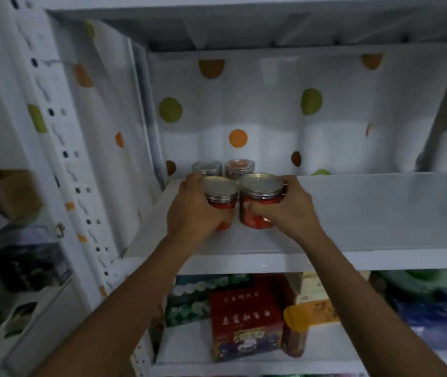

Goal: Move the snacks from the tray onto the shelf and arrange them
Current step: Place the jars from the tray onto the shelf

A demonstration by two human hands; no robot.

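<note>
Two red-labelled snack jars with gold lids stand side by side on the white shelf [353,213]. My left hand [189,213] grips the left jar [221,194] round its side. My right hand [290,210] grips the right jar [261,197], thumb across its front. Behind them, at the back of the shelf, stand two more jars [223,168] of the same kind. The tray is out of view.
A dotted white liner [271,110] covers the shelf's back and left wall. The white upright post [53,148] with holes runs down the left. On the lower shelf sit a red box [244,319], a green pack [189,300] and a yellow-lidded jar [295,330].
</note>
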